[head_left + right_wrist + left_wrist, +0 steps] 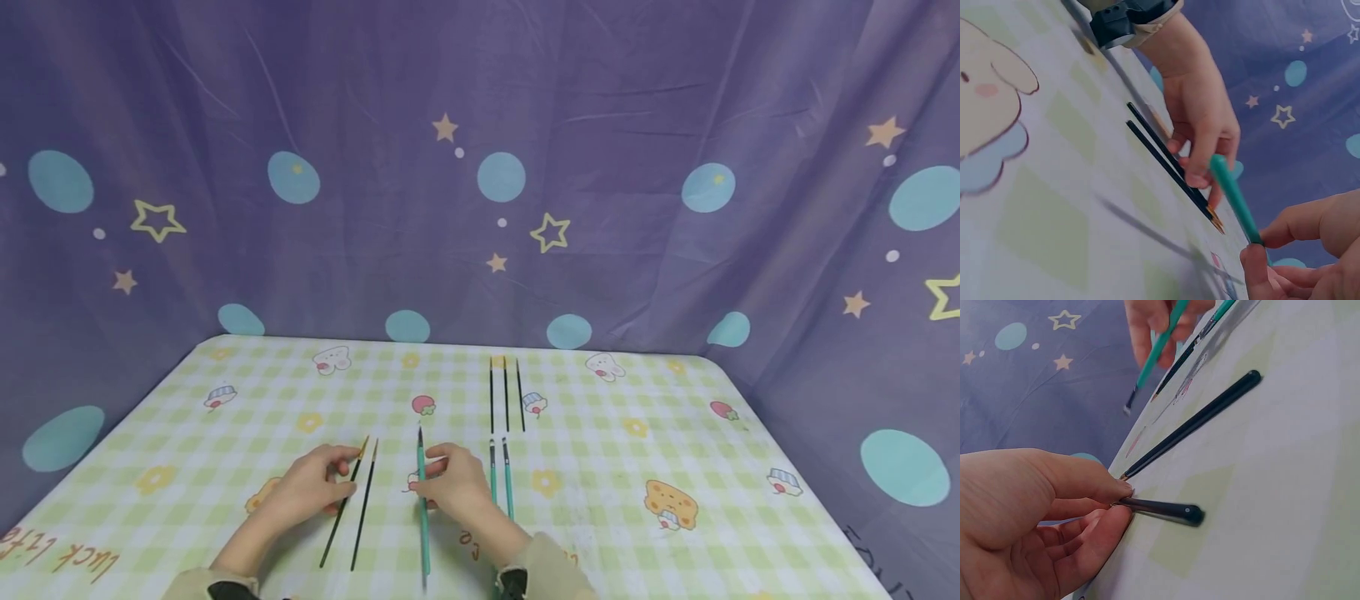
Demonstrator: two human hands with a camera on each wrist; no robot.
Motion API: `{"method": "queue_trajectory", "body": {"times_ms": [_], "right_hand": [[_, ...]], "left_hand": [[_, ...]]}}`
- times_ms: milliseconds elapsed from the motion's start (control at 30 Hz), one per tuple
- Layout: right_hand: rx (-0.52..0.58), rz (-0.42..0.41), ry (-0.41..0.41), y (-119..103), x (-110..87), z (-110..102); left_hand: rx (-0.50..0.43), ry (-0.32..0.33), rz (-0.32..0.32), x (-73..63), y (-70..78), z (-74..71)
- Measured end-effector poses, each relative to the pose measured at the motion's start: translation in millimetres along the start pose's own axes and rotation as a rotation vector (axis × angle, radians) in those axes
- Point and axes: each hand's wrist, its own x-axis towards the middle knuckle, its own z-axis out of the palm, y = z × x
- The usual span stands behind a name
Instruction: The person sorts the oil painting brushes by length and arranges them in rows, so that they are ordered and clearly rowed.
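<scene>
My left hand (pixel 311 483) pinches a thin black-handled paintbrush (pixel 333 533) between thumb and fingers; its bristles point away from me. The rounded handle end (pixel 1169 510) shows close to the cloth in the left wrist view. Just right of it, a second black paintbrush (pixel 363 517) lies on the table. With thumb and fingertips, my right hand (pixel 459 483) holds a teal-handled paintbrush (pixel 424 533) by its middle. That brush is raised off the cloth in the right wrist view, its teal handle (pixel 1235 197) slanting up toward the camera.
Two more teal paintbrushes (pixel 492 462) lie side by side beyond my right hand, partly hidden by the forearm. Behind them, three black paintbrushes (pixel 506 400) lie in a row. A green-checked cloth (pixel 600 450) covers the table; a purple curtain (pixel 615 275) hangs behind.
</scene>
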Motion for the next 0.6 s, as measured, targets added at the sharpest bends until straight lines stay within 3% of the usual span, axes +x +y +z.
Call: {"method": "queue_trajectory", "body": {"times_ms": [600], "right_hand": [[-0.018, -0.037, 0.005, 13, -14.4, -59]], "left_hand": [[0.0, -0.005, -0.001, 0.9, -1.2, -0.2]]}}
